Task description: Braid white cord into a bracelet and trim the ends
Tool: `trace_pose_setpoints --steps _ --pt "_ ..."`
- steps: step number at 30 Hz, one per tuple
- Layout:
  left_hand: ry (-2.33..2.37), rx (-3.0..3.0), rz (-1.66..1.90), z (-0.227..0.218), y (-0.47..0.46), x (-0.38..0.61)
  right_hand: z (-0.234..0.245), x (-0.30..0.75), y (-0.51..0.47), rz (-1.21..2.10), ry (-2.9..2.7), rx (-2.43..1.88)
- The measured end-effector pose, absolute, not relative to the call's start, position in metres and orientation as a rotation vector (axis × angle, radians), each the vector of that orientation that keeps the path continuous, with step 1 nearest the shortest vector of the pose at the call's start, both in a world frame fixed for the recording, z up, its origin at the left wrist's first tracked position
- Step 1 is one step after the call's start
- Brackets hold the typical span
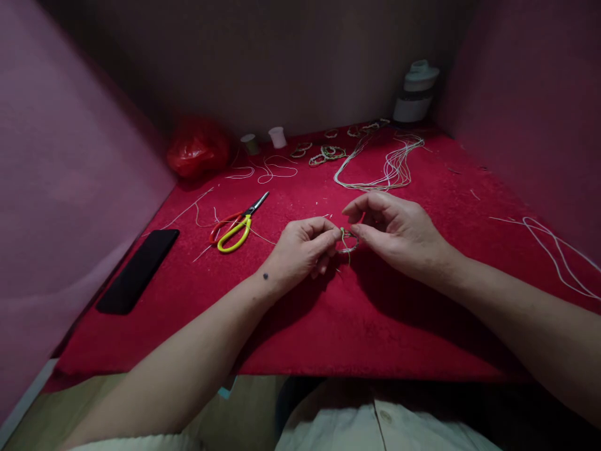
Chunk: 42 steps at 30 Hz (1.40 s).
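Observation:
A small braided cord bracelet (348,250), greenish and pale, is between my two hands above the red cloth. My left hand (307,246) is closed, pinching the bracelet's left side between thumb and fingertips. On the other side, my right hand (397,228) has its thumb at the bracelet's upper right edge, with the fingers curled over it and the index finger raised a little. The fingers behind that thumb are partly hidden. Short thread ends stick out from the bracelet.
Scissors (235,232) with red and yellow handles lie left of my hands, near a black phone (138,270). Behind are a red plastic bag (197,147), two thread spools (277,137), finished-looking cord loops (327,155), a cord bundle (375,186) and a white-topped container (416,94). Loose cords (558,250) lie right.

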<state>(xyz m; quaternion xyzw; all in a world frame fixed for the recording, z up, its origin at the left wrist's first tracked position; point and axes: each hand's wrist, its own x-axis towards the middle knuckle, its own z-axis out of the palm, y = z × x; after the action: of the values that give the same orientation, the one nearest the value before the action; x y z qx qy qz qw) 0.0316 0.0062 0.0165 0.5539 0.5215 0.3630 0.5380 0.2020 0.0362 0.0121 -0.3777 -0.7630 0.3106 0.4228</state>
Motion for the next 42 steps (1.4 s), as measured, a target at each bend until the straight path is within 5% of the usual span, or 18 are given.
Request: trace_pose_setpoints --steps 21,42 --pt "1.142 1.115 0.828 0.0185 0.007 0.0275 0.0132 0.2001 0.0391 1.311 -1.835 -0.847" --pt "1.38 1.585 0.845 0.0195 0.0004 0.0352 0.0115 0.1978 0.0392 1.592 -1.633 -0.875"
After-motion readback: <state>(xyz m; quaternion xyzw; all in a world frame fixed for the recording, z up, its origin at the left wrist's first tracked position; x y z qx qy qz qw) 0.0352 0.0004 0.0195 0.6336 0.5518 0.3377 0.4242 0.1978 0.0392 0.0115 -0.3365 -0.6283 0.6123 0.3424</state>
